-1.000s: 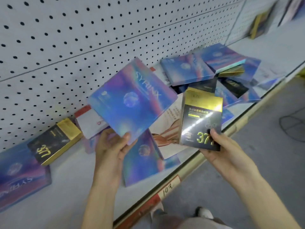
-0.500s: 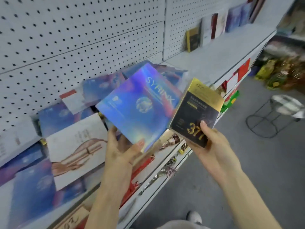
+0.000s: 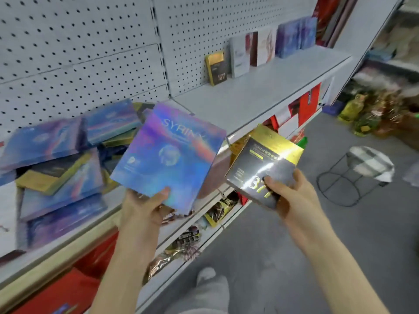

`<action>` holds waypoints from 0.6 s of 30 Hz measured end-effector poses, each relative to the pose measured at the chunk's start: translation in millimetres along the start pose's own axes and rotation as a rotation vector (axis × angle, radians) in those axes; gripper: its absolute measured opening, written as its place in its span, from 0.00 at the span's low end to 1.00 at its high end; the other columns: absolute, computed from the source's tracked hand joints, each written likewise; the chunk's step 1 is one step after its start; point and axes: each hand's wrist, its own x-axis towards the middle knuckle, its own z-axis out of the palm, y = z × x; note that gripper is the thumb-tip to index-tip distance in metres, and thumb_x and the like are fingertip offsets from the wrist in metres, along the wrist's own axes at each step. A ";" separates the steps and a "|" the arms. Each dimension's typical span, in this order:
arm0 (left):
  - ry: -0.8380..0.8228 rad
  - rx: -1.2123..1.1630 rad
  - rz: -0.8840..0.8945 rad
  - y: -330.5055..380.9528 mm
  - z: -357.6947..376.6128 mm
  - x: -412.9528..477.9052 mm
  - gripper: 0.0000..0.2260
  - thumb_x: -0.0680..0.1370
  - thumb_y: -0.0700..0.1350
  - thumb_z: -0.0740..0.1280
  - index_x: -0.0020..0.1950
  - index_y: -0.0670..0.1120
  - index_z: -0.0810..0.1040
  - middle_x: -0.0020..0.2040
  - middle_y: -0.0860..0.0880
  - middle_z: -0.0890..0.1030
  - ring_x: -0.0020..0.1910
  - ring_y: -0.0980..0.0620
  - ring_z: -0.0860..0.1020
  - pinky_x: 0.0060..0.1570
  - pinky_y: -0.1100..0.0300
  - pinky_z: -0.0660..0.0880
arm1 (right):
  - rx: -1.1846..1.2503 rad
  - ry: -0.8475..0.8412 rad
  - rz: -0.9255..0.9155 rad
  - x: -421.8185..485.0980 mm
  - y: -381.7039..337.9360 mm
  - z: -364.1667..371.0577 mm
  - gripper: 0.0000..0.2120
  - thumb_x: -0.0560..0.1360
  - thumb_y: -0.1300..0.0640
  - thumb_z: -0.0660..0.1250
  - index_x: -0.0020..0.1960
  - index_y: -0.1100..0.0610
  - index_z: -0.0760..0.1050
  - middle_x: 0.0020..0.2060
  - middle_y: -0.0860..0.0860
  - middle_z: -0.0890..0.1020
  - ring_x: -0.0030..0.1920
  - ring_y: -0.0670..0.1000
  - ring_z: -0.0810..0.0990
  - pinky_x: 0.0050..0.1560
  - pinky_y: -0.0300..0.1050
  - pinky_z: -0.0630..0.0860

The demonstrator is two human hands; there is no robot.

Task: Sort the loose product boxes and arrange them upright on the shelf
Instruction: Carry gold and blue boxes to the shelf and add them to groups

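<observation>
My left hand (image 3: 145,206) grips the lower edge of a flat iridescent blue-purple SYRINX box (image 3: 169,155), thumb on its front. My right hand (image 3: 292,196) holds a black-and-gold 377 box (image 3: 263,164) by its lower end, thumb over the number. Both boxes hang in front of the white shelf (image 3: 260,91). A loose heap of similar boxes (image 3: 61,159) lies flat on the shelf's left part. Far along the shelf, boxes stand upright against the pegboard: a black-and-gold 377 box (image 3: 217,68), white boxes (image 3: 239,55) and blue-purple boxes (image 3: 295,36).
The pegboard back wall (image 3: 90,41) rises behind the shelf. Lower shelves (image 3: 204,225) hold red packs and foil-wrapped goods. A wire stool with a checked cushion (image 3: 362,168) stands on the grey floor at right, with packaged goods (image 3: 371,112) behind it.
The view has swung right along the shelf, bringing the upright row into sight. Both hands carried their boxes rightward, away from the heap, still holding them.
</observation>
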 end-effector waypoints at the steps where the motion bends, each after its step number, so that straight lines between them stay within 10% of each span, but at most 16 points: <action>1: 0.013 0.011 -0.005 -2.4 4.9 6.2 0.30 0.67 0.33 0.69 0.68 0.42 0.69 0.61 0.46 0.80 0.52 0.50 0.82 0.41 0.55 0.81 | -0.001 -0.007 0.002 12.0 -3.2 -9.3 0.24 0.71 0.65 0.70 0.64 0.57 0.70 0.50 0.55 0.85 0.43 0.52 0.84 0.42 0.45 0.81; 9: 0.198 0.165 0.078 -39.0 67.9 78.1 0.36 0.72 0.27 0.66 0.73 0.52 0.60 0.60 0.48 0.79 0.49 0.53 0.83 0.37 0.54 0.81 | -0.170 -0.142 -0.002 145.4 -39.8 -62.0 0.49 0.61 0.64 0.77 0.73 0.39 0.58 0.53 0.57 0.83 0.50 0.61 0.84 0.50 0.59 0.80; 14: 0.317 0.120 0.136 -62.3 120.8 142.1 0.48 0.71 0.25 0.66 0.77 0.61 0.46 0.65 0.49 0.76 0.54 0.52 0.81 0.39 0.54 0.82 | -0.267 -0.087 -0.026 239.2 -74.0 -70.9 0.25 0.74 0.61 0.70 0.66 0.48 0.64 0.50 0.56 0.83 0.46 0.54 0.85 0.41 0.44 0.81; 18: 0.402 0.093 0.185 -76.9 145.9 183.6 0.41 0.72 0.25 0.65 0.74 0.57 0.55 0.57 0.48 0.80 0.49 0.49 0.81 0.34 0.54 0.80 | -0.412 -0.063 -0.046 312.7 -97.5 -75.5 0.13 0.78 0.55 0.67 0.60 0.54 0.68 0.56 0.57 0.80 0.49 0.56 0.82 0.38 0.43 0.78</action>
